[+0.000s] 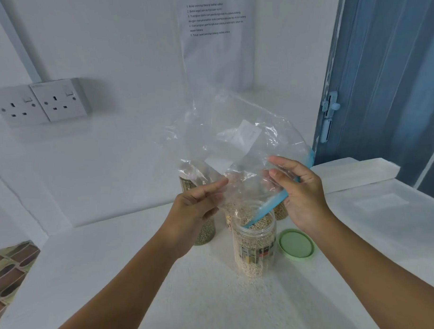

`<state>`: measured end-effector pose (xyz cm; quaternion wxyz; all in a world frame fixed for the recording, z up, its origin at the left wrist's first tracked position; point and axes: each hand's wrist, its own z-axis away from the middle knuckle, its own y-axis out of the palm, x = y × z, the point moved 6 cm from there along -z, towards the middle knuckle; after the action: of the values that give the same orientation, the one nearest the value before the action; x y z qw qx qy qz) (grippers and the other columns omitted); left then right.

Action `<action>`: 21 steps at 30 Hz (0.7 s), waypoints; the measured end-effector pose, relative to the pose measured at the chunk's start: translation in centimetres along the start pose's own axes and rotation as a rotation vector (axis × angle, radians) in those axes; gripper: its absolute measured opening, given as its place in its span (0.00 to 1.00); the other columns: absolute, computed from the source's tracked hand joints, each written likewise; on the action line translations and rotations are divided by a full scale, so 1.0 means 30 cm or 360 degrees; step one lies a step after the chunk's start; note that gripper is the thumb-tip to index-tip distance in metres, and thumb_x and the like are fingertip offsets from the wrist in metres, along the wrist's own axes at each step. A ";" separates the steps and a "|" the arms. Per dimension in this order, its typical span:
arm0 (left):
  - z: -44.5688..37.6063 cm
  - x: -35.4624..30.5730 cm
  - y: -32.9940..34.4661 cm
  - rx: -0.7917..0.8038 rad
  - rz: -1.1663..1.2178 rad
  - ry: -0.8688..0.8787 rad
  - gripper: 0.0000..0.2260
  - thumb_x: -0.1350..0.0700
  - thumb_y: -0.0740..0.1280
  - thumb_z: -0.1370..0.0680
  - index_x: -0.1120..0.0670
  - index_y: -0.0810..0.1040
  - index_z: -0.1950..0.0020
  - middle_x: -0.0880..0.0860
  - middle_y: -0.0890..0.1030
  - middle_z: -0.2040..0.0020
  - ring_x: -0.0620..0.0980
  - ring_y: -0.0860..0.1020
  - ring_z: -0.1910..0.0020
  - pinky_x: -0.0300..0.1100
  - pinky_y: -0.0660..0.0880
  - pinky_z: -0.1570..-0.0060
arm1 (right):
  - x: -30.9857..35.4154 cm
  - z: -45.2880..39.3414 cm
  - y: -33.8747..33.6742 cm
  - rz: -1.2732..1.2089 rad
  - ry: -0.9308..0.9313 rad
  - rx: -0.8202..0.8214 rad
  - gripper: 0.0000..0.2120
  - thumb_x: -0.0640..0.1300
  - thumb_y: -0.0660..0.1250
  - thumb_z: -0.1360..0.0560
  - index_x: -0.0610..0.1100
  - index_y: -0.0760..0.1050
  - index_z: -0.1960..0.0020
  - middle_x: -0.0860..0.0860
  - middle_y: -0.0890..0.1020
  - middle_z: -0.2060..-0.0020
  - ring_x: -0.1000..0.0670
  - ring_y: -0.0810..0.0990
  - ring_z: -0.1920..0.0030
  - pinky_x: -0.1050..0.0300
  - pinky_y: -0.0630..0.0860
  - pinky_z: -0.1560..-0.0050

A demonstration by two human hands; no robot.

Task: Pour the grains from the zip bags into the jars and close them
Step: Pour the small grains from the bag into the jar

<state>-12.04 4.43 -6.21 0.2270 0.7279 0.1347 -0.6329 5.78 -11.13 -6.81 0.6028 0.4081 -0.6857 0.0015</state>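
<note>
Left hand (199, 204) and right hand (300, 188) each a grip pinching the clear zip bag (235, 149), bag tipped up between them, its blue mouth inside the open grain jar (254, 244) just below, green lid (296, 244) on the white surface (116, 278) under the right hand, more jars (204, 232) behind

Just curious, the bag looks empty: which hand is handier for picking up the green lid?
Right, probably. The lid lies just below the right hand, right of the jar.
</note>
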 end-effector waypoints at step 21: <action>-0.031 -0.002 0.047 -0.0139 -0.0023 0.0178 0.11 0.63 0.69 0.19 0.54 0.87 0.41 0.54 0.86 0.41 0.56 0.83 0.39 0.52 0.80 0.36 | -0.017 0.054 -0.040 0.0511 -0.0047 0.0051 0.21 0.38 0.80 0.30 0.54 0.81 0.43 0.53 0.81 0.37 0.50 0.86 0.47 0.44 0.85 0.48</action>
<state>-10.56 3.69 -5.84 0.2461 0.7505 0.1800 -0.5864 5.11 -12.45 -8.26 0.5780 0.3028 -0.7507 0.1030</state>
